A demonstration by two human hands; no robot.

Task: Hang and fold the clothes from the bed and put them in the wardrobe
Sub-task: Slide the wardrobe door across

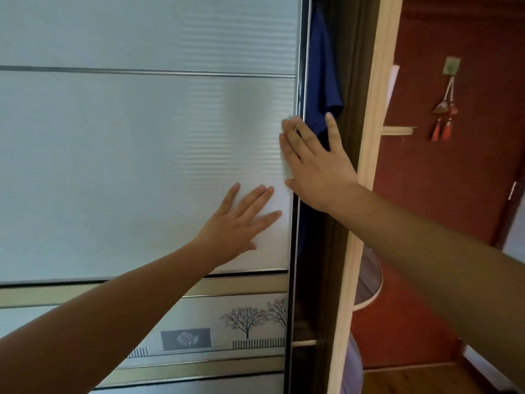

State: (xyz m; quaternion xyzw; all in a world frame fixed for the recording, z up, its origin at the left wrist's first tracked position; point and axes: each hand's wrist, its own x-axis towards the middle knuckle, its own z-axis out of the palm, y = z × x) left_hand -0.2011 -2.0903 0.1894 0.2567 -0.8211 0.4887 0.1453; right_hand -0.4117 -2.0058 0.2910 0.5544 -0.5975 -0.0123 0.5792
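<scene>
Pressing flat on the sliding door (142,166) of the wardrobe (315,294), my left hand (241,223) lay with its fingers straight and spread on the frosted panel, holding nothing. It sat low on that panel, just left of the door's dark edge strip (303,52) and above the band (247,319) printed with trees and fences. My right hand (315,166) was higher and to the right, also open with straight fingers and gripping nothing. Its fingertips rested on the panel beside the edge strip, its palm crossed the strip, and its thumb pointed up in front of the opening. The two hands were near each other but apart. One blue garment (322,81) hung inside the wardrobe, visible in the narrow gap between the edge strip and the light wood post (379,109); its sleeve hem ended just above my right thumb. I could not tell whether the thumb touched the cloth. Right of the post stood a red wall (454,194) with red tassels (443,120) hanging from a small hook.
</scene>
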